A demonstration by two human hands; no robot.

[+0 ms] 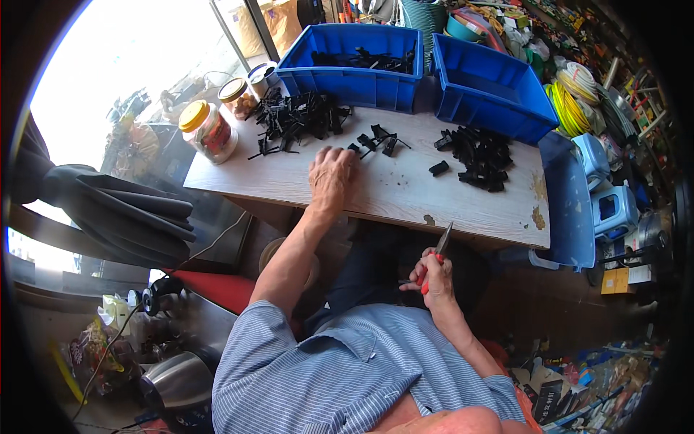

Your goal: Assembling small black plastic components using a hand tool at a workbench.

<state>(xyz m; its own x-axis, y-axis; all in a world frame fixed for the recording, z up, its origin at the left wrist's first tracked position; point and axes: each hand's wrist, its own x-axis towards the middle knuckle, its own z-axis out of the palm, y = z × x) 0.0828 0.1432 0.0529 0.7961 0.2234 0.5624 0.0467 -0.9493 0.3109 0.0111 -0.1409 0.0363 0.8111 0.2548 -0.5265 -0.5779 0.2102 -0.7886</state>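
My left hand (pixel 332 177) is over the table, its fingers apart and bent down toward the top. Nothing shows in it, though its fingertips are partly hidden. Just beyond and right of it lie several small black plastic parts (pixel 379 139), some with thin stems. A larger heap of these black parts (pixel 296 119) is at the far left. My right hand (pixel 435 281) is in front of the table's near edge, closed round a red-handled tool (pixel 445 237). Its tapered metal tip points up and away; whether it is scissors or long-nose pliers I cannot tell.
Another black heap (pixel 481 155) lies at the right, with one loose block (pixel 438 168) beside it. Behind stand a blue crate (pixel 350 78) holding black parts and a second blue crate (pixel 491 108). A yellow-lidded jar (pixel 208 134) is at the left; a blue tub (pixel 571 210) flanks the right edge.
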